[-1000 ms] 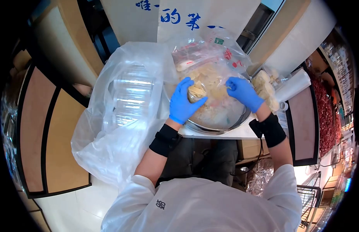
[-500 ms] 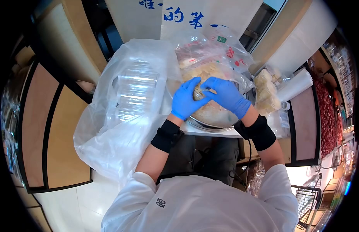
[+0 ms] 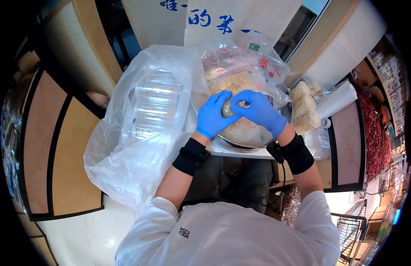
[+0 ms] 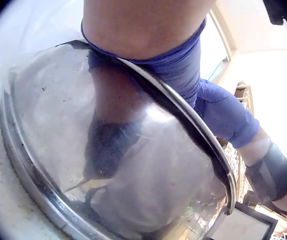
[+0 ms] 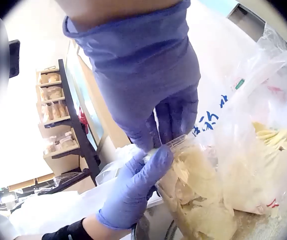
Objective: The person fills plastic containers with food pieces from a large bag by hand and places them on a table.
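My blue-gloved left hand (image 3: 213, 116) grips a clear plastic jar (image 3: 226, 109) holding pale yellow dried slices, over a wide metal basin (image 3: 234, 145). In the right wrist view the left thumb lies along the jar's ribbed clear rim (image 5: 177, 143). My gloved right hand (image 3: 257, 111) bends over the jar's mouth, fingertips right at the rim; I cannot tell whether it pinches a slice. More pale slices (image 3: 238, 82) lie heaped in clear plastic at the basin's far side. The left wrist view shows mostly the basin's shiny wall (image 4: 143, 175).
A large translucent bag (image 3: 121, 173) of stacked clear jars (image 3: 157, 102) stands on the left. Printed clear bags (image 3: 269, 62) lean behind the basin. To the right are filled jars (image 3: 305, 106) and a white plastic roll (image 3: 338, 98). A white board with blue characters (image 3: 210, 20) stands behind.
My right hand has moved left from over the basin to the jar's mouth and stayed there for the last half second. My left hand has kept its grip on the jar.
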`<action>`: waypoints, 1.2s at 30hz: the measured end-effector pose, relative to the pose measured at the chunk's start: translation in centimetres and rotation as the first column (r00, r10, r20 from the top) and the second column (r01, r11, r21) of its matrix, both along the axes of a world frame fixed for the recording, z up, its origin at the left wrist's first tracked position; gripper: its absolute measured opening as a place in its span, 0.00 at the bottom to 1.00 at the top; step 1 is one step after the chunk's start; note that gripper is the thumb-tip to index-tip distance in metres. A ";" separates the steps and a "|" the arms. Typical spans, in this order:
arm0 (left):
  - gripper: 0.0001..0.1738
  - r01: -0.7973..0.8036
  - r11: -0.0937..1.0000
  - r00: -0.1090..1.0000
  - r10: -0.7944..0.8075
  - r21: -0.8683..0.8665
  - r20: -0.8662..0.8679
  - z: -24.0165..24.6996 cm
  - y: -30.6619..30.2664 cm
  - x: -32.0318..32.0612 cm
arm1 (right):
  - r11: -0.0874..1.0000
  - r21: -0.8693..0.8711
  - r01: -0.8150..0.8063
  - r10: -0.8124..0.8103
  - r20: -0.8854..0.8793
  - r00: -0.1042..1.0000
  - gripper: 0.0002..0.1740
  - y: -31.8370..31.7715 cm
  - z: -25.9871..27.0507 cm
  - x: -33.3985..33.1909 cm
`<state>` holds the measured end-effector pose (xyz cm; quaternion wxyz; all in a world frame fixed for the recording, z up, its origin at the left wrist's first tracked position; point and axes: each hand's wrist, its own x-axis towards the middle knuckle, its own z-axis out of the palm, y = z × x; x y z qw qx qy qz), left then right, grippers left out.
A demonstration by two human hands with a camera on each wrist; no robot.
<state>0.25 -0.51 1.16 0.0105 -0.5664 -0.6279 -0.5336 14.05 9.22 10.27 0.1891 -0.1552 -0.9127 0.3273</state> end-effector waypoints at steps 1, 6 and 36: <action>0.38 0.001 1.000 1.000 -0.002 -0.004 -0.011 0.0 0.0 0.0 | 1.000 -0.001 -0.001 0.001 0.000 1.000 0.10 0.0 0.1 0.0; 0.38 0.005 1.000 0.999 -0.004 0.011 -0.042 -0.3 0.2 -0.1 | 0.999 -0.030 -0.043 0.045 0.100 0.994 0.09 0.8 0.8 -0.1; 0.12 0.063 0.990 0.951 -0.021 0.129 -0.310 0.0 -0.2 0.0 | 0.777 0.630 -0.009 -0.162 0.213 0.964 0.32 16.4 -12.3 0.6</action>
